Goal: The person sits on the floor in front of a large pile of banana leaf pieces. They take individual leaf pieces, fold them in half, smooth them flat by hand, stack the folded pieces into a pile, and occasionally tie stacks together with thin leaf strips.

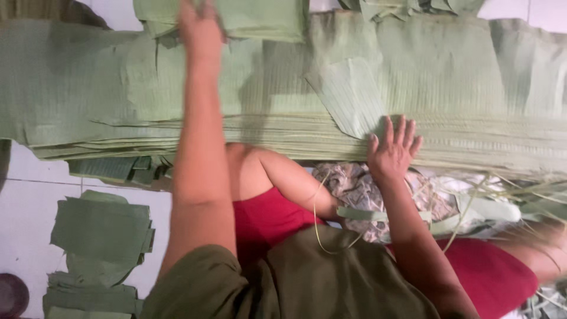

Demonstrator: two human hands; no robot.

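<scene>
Seen from your head, a wide stack of green leaf sheets (283, 106) stretches across the view in front of you. Your right hand (393, 147) lies flat on its near edge, fingers (400, 131) spread and open, pressing on the top sheets, just beside a loose leaf piece (348, 94) with a pointed corner. Your left hand (201, 26) reaches to the far side, resting on a folded leaf bundle (254, 18); it is blurred, so the grip cannot be told. Smaller folded leaf piles (100, 236) sit on the white tiled floor (26, 230) at your left.
</scene>
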